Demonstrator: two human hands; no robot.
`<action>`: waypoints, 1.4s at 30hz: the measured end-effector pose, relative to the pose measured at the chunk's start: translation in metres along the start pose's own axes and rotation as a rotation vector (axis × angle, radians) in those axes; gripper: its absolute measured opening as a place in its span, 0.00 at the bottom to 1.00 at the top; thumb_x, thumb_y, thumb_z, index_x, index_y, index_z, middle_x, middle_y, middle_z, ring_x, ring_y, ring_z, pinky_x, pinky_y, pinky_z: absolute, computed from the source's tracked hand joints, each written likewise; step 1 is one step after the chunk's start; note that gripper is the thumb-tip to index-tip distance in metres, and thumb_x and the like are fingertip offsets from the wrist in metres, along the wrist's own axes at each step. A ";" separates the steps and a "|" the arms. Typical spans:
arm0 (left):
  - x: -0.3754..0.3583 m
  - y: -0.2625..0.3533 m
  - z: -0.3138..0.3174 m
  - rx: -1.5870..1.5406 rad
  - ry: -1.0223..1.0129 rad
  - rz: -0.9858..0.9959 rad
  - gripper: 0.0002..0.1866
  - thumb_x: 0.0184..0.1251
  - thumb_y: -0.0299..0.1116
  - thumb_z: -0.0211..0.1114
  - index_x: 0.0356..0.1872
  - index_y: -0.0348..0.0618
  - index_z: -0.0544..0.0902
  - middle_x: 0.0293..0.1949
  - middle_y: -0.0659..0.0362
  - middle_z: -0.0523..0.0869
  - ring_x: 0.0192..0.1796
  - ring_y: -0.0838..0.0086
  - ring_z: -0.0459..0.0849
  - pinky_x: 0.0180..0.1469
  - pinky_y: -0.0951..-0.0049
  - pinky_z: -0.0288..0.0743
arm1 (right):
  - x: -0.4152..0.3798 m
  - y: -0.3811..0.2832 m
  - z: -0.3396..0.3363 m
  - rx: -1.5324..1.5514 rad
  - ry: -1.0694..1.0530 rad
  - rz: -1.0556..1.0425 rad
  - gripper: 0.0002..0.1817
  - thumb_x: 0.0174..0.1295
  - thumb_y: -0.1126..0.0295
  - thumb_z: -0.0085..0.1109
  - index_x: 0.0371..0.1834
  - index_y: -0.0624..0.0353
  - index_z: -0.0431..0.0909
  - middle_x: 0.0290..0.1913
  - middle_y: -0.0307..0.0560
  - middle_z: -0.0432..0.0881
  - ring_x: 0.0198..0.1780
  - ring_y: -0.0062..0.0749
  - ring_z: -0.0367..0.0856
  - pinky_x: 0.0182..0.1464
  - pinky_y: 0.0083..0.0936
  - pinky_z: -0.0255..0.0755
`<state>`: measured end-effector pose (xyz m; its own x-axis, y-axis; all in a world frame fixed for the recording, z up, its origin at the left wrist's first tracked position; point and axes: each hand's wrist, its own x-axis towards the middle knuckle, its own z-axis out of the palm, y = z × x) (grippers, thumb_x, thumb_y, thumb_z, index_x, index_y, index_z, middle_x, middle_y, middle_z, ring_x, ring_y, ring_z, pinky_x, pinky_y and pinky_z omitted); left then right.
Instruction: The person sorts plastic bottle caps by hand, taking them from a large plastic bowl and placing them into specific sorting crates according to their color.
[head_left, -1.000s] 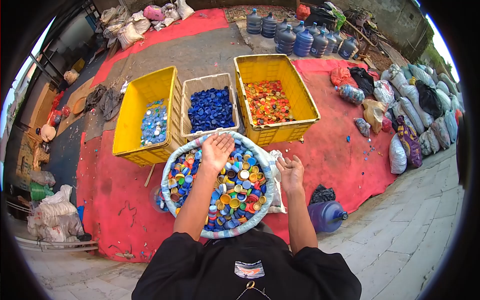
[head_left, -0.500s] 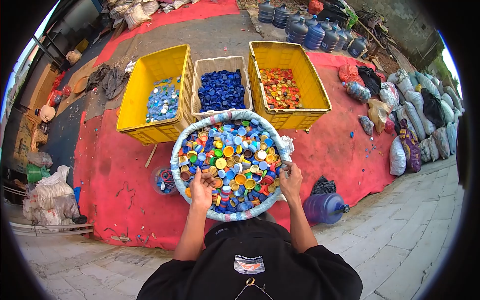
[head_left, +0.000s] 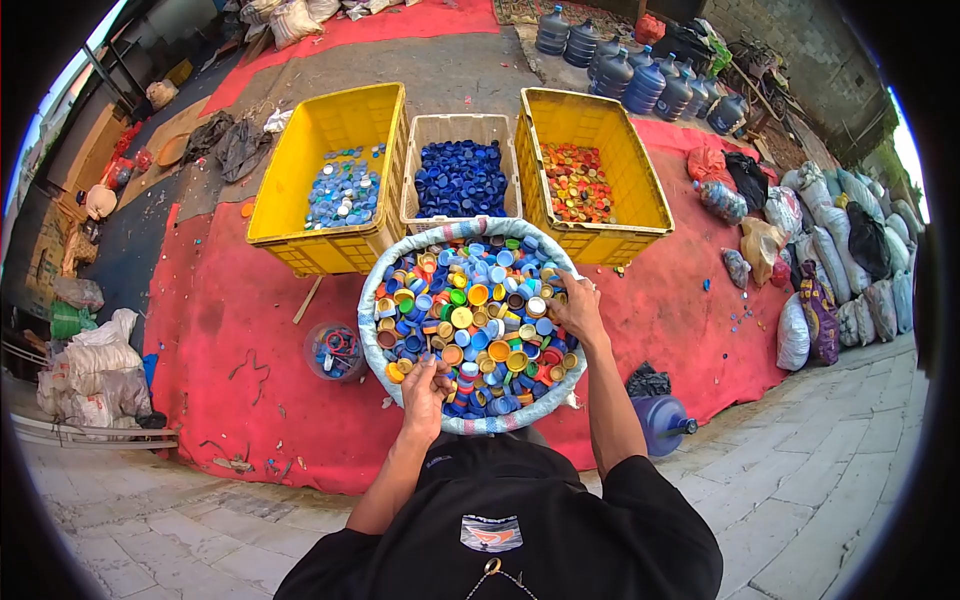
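A round basin (head_left: 371,290) with a pale blue, striped cloth-like rim is in front of my body, full of mixed plastic bottle caps (head_left: 480,320). Over the caps at the near left is my left hand (head_left: 427,392), its fingers drawn together; anything between them is too small to name. My right hand (head_left: 580,310) reaches over the right rim with bent fingers at the caps, and its fingertips are partly hidden. Beyond the basin stand a yellow crate (head_left: 275,215) with light blue and white caps, a whitish crate (head_left: 412,140) with dark blue caps, and another yellow crate (head_left: 610,120) with red, orange and yellow caps.
A clear tub (head_left: 335,352) with small items stands left of the basin on the red ground sheet (head_left: 220,360). At the right lies a large water bottle (head_left: 662,425). Filled sacks (head_left: 835,240) are piled farther right, with several water jugs (head_left: 645,88) at the back.
My right hand has moved from the right rim up and inward over the caps. My left hand has shifted lower and to the right, and its fingers have curled in.
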<state>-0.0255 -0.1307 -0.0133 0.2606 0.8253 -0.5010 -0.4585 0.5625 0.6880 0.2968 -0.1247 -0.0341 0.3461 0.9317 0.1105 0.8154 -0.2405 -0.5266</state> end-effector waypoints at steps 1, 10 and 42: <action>-0.001 -0.001 0.003 0.006 -0.013 -0.002 0.10 0.74 0.38 0.60 0.39 0.42 0.80 0.34 0.62 0.83 0.31 0.81 0.78 0.36 0.78 0.75 | 0.001 0.000 0.004 -0.016 0.012 -0.002 0.33 0.51 0.65 0.67 0.64 0.53 0.71 0.52 0.43 0.85 0.56 0.48 0.75 0.59 0.49 0.62; 0.000 0.000 0.057 0.347 -0.211 0.100 0.12 0.70 0.36 0.65 0.46 0.39 0.79 0.36 0.64 0.83 0.34 0.86 0.78 0.37 0.82 0.73 | -0.043 -0.068 -0.032 0.314 0.111 -0.080 0.34 0.52 0.72 0.70 0.63 0.65 0.67 0.41 0.56 0.82 0.47 0.49 0.79 0.48 0.39 0.73; 0.060 0.034 0.110 0.352 -0.206 0.185 0.37 0.64 0.42 0.70 0.68 0.35 0.65 0.61 0.46 0.76 0.58 0.68 0.78 0.58 0.70 0.73 | -0.127 -0.088 -0.013 1.097 0.298 0.352 0.20 0.67 0.68 0.57 0.60 0.62 0.68 0.49 0.47 0.79 0.43 0.22 0.78 0.43 0.20 0.75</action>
<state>0.0681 -0.0563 0.0378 0.3814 0.8865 -0.2619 -0.2056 0.3576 0.9110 0.1869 -0.2250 0.0095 0.6841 0.7261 -0.0693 -0.1283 0.0262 -0.9914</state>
